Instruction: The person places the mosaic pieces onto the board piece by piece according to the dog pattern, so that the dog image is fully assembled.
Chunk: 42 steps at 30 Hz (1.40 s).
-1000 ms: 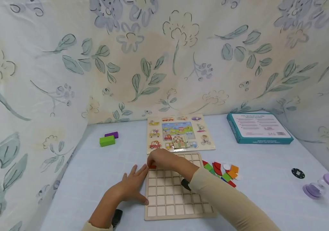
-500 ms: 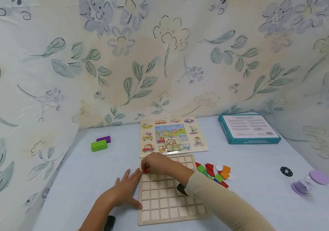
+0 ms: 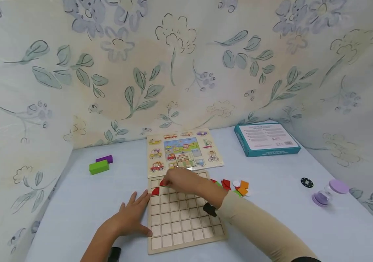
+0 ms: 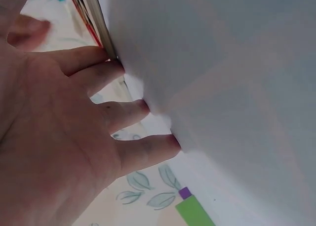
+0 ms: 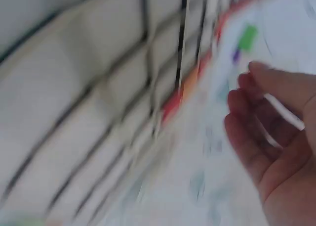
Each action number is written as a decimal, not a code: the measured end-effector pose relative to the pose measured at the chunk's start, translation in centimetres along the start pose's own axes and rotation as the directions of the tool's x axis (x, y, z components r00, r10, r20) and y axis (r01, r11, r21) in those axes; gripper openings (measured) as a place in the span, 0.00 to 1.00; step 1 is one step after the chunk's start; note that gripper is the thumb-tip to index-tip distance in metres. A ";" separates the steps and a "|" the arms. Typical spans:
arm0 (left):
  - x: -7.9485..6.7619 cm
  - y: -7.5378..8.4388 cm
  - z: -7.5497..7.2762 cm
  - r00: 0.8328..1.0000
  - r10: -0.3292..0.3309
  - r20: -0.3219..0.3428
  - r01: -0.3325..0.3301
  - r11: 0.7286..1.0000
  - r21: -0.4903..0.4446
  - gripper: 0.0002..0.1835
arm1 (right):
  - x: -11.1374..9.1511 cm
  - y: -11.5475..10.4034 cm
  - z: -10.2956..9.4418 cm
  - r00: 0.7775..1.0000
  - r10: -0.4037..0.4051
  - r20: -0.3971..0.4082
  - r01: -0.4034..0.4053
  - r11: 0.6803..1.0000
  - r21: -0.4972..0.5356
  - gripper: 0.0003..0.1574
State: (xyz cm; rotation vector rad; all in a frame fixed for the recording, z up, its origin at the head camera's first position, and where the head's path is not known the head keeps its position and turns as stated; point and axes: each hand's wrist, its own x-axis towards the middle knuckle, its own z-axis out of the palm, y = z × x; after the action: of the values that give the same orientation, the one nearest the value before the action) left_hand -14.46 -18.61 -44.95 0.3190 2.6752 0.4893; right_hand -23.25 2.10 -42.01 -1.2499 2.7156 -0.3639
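A wooden grid board (image 3: 182, 225) lies on the table in the head view. Near its far left corner are a red quarter-round piece (image 3: 155, 191) and a second red piece (image 3: 162, 182), partly covered by my right hand (image 3: 183, 181). In the right wrist view this hand's fingers (image 5: 247, 147) are loosely bent, with nothing seen between them; that view is blurred, with red and orange patches (image 5: 190, 83) along the board. My left hand (image 3: 129, 216) lies spread against the board's left edge, its straight fingertips (image 4: 170, 143) touching the table.
Right of the board lies a pile of coloured pieces (image 3: 227, 184), partly behind my right arm. A picture puzzle (image 3: 217, 147) with a small card (image 3: 185, 160) lies behind it. Green (image 3: 99, 167) and purple blocks (image 3: 105, 159), a teal box (image 3: 273, 153), a black disc (image 3: 306, 182) and a lilac-topped timer (image 3: 327, 194) stand around.
My right hand has shifted slightly right from the board's left edge, uncovering red pieces. The left hand stays at the board's edge. The head view has turned right.
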 end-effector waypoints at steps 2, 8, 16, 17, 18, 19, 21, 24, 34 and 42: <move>-0.1 -0.3 -0.1 1.000 -0.012 -0.010 0.012 1.000 0.005 0.64 | -2.1 1.6 -1.0 0.993 0.115 -0.027 -0.114 0.993 0.025 0.08; -0.6 -0.7 -0.6 0.999 -0.035 0.007 0.035 0.999 0.012 0.64 | -8.1 6.0 -0.6 0.889 0.457 -0.012 -0.457 0.887 -0.066 0.10; 0.1 0.0 -0.4 1.000 0.017 0.024 -0.017 0.999 -0.029 0.62 | -10.3 7.7 0.8 0.822 0.567 -0.044 -0.566 0.808 -0.164 0.20; 0.1 0.0 -0.4 1.000 0.016 0.027 -0.015 0.999 -0.033 0.62 | -10.4 7.8 0.8 0.817 0.575 -0.039 -0.574 0.805 -0.153 0.19; 0.1 0.0 -0.3 0.999 0.011 0.031 -0.010 0.999 -0.036 0.62 | -10.4 7.8 0.7 0.813 0.581 -0.034 -0.579 0.803 -0.141 0.18; 0.0 0.0 -0.3 0.999 0.005 0.034 -0.003 0.999 -0.038 0.62 | -10.4 7.9 0.5 0.810 0.586 -0.026 -0.585 0.802 -0.122 0.16; -0.2 -0.2 -0.3 0.999 -0.012 0.039 0.013 0.999 -0.032 0.62 | -10.1 7.6 -0.1 0.809 0.587 -0.026 -0.587 0.806 -0.076 0.14; -0.4 -0.4 -0.5 0.999 -0.022 0.031 0.022 1.000 -0.017 0.62 | -8.6 6.3 -1.2 0.837 0.545 -0.053 -0.542 0.839 0.053 0.08; -0.3 -0.2 -1.1 1.000 0.002 0.013 -0.002 1.000 0.004 0.60 | 1.2 -2.8 1.0 0.987 0.154 -0.050 -0.136 0.956 0.262 0.01; -0.5 -0.6 -1.0 1.000 -0.007 0.015 0.007 1.000 0.007 0.60 | 3.0 -4.0 2.8 0.991 0.135 -0.011 -0.129 0.964 0.231 0.02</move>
State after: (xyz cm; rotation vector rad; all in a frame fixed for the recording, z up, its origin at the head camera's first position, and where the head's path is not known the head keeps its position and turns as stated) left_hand -14.52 -19.55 -44.15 0.3138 2.6635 0.4736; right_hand -21.71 -3.17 -43.70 -1.0048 2.6655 -0.6611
